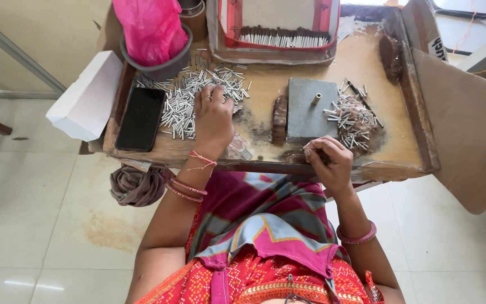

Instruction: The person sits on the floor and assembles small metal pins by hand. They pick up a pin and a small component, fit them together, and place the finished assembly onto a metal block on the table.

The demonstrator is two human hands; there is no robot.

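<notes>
Loose silver tubes [198,93] heaped under left hand [213,120].

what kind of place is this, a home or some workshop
Probably a small handwork bench in a home or cottage workshop. A worn wooden tray table holds heaps of small silver tubes, the left hand rests on them, and a grey block with a peg sits beside.

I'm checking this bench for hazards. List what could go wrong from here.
1. The left hand rests on a loose pile of small metal tubes beside a black phone; a sweep could scatter tubes onto it or off the wooden tray.
2. The right hand pinches a small piece at the tray's front edge, so a slip might drop it to the floor.
</notes>
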